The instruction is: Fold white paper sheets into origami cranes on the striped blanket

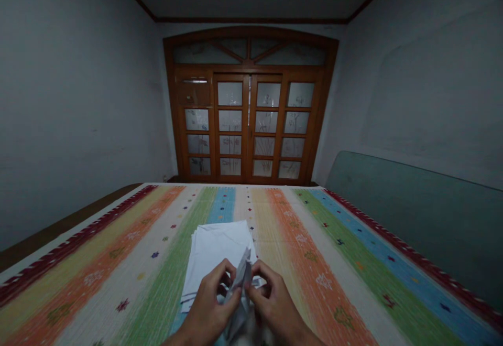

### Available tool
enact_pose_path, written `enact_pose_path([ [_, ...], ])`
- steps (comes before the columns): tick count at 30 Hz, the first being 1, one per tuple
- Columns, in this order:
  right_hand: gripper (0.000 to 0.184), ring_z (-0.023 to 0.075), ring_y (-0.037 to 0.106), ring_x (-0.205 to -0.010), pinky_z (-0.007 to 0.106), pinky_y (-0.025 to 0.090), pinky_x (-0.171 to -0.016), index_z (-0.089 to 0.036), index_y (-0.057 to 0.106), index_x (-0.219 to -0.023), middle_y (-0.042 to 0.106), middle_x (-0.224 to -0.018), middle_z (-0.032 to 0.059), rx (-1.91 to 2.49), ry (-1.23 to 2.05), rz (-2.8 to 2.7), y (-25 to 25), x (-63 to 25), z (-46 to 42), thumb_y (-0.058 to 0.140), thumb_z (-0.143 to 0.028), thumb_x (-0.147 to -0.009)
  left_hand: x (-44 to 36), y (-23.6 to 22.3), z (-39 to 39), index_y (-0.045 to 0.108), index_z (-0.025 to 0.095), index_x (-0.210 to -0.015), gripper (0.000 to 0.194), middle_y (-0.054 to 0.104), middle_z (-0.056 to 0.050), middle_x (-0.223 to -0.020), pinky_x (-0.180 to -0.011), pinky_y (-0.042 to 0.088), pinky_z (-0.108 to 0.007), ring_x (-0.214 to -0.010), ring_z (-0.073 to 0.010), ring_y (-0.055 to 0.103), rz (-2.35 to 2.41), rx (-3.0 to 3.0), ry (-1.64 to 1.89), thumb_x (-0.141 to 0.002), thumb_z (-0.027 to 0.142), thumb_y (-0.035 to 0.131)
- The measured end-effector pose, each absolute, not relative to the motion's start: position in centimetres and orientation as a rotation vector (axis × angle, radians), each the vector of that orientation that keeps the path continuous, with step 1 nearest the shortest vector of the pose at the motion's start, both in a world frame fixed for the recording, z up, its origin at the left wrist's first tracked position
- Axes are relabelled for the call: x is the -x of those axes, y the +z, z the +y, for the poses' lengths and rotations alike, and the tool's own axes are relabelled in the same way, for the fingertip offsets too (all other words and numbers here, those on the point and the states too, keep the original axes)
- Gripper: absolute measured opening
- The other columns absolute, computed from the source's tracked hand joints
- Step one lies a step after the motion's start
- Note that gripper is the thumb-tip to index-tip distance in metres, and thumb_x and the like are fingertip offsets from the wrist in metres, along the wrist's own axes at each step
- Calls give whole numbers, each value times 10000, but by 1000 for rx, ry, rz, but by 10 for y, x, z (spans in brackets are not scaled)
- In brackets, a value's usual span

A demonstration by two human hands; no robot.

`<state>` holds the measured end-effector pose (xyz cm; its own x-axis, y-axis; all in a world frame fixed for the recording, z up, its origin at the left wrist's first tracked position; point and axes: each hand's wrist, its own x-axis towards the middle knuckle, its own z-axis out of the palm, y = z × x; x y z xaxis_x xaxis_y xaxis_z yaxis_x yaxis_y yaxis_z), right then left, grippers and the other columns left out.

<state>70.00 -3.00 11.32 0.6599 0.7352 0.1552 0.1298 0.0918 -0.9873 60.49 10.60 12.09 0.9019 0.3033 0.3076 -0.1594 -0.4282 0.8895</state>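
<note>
Head view, dim room; all places are given relative to the stack of white sheets point(220, 246). Far beyond the stack I see glazed wooden double doors point(245, 136). A grey-green panel point(416, 204) stands well to its right. Beneath it and on all sides spreads a striped tablecloth point(346, 262), a flat support on which, I judge, the sheets lie steady. The stack has staggered left edges; I take its place just ahead of the hands as a matter of easy reach. I cannot tell whether the sheets are paper or thin cloth.

At the stack's near side is the left hand point(216, 293), fingers curled, thumb and forefinger brought together in a pinch. Just off its near right corner, the right hand point(273, 293) mirrors that grip. Between them, both pinch a folded greyish-white sheet point(243, 270), which stands upright, its top in front of the stack and its blurred lower end nearer to me. I read the paired pinch as keeping the folded layers together and in line. Whether the piece touches the stack I cannot tell.
</note>
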Motion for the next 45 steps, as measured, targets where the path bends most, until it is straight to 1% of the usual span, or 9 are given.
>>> enact_pose_path([
  [4,334,52,445,-402,156,380,-385,-194,580,-888,591,-712,-46,1385,550,-793,109,-697,-31,747,-474,-818,-601,120,109,517,227,-877,216,619,-26,-863,-785,463,-329,-839,-232,589,69,-1913,479,-906,407,633],
  [10,287,56,446,-444,144,309,-409,-204,543,-842,526,-657,-75,1361,516,-784,113,-695,-32,767,-377,-803,-599,121,113,541,218,-931,368,586,-38,-919,-797,467,-333,-899,-253,593,-95,-1780,405,-929,585,569],
  [18,263,60,406,-447,168,290,-426,-213,532,-828,473,-637,-90,1374,524,-807,127,-693,-34,750,-358,-799,-597,132,110,476,240,-917,217,511,2,-879,-744,445,-303,-836,-220,553,-47,-1653,431,-890,415,602],
  [21,216,66,390,-424,172,284,-414,-221,528,-825,457,-590,-98,1383,524,-805,127,-694,-35,706,-342,-804,-599,136,111,508,234,-912,191,512,2,-864,-728,432,-293,-832,-221,541,27,-1648,486,-841,365,628],
  [24,170,71,375,-408,172,300,-411,-223,525,-827,427,-549,-109,1388,523,-814,126,-697,-36,662,-322,-806,-602,139,114,563,207,-833,203,560,-14,-821,-743,429,-301,-827,-231,549,35,-1672,440,-816,387,655],
  [29,99,78,448,-436,178,388,-416,-211,541,-807,522,-658,-66,1376,502,-805,124,-701,-35,590,-298,-807,-605,140,116,607,186,-779,261,614,-19,-770,-698,422,-285,-777,-224,577,69,-1659,381,-816,431,689],
  [33,72,60,432,-417,159,368,-390,-212,531,-795,508,-668,-75,1375,486,-800,122,-704,-34,577,-267,-791,-607,138,116,624,181,-774,260,627,-17,-751,-679,414,-274,-737,-200,567,53,-1657,405,-812,426,703],
  [40,270,32,368,-359,141,323,-333,-237,518,-969,550,-726,-86,1334,512,-706,115,-710,-31,625,-288,-726,-608,133,116,551,226,-949,315,462,88,-607,-533,270,-215,-539,-117,391,154,-1563,465,-811,446,729],
  [45,342,39,407,-381,154,371,-363,-236,529,-992,539,-714,-91,1273,560,-670,114,-710,-29,679,-294,-690,-606,139,113,586,204,-752,241,527,27,-697,-608,376,-238,-665,-162,486,152,-1665,527,-851,405,674],
])
